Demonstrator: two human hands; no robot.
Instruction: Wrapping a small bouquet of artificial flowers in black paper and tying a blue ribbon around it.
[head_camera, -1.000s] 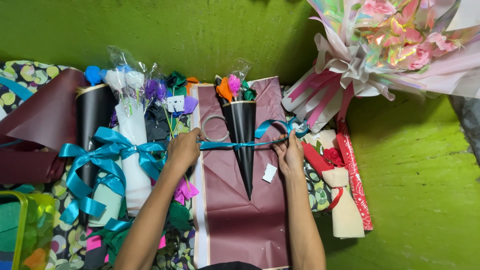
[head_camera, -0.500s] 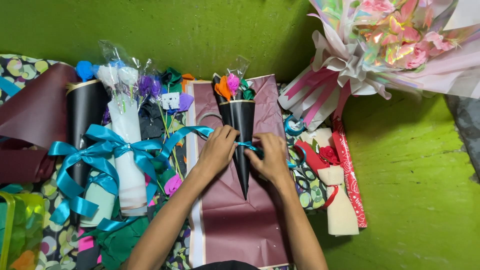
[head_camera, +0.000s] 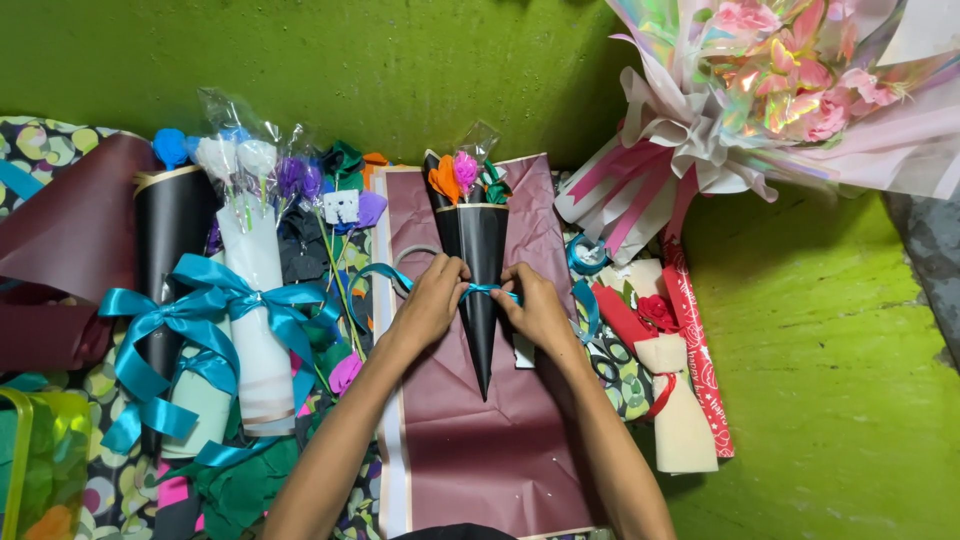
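Observation:
A black paper cone (head_camera: 482, 270) holding small orange, pink and green paper flowers lies on a maroon wrapping sheet (head_camera: 480, 450). A teal ribbon (head_camera: 487, 291) crosses the cone's middle. My left hand (head_camera: 432, 300) pinches the ribbon on the cone's left side. My right hand (head_camera: 535, 305) pinches it on the right side. Both hands sit close together against the cone, pulling the ribbon tight into a knot. A loop of the ribbon (head_camera: 372, 285) trails off to the left.
Finished cones with teal bows (head_camera: 205, 320) lie at the left on patterned paper. A large pink bouquet (head_camera: 780, 90) fills the top right. Scissors (head_camera: 610, 355), a ribbon roll (head_camera: 585, 252) and a small cream-and-red bouquet (head_camera: 675, 400) lie right of the sheet. The floor and wall are green.
My hands held the ribbon stretched wide across the cone, then came together at its middle. The ribbon is now drawn tight around the cone.

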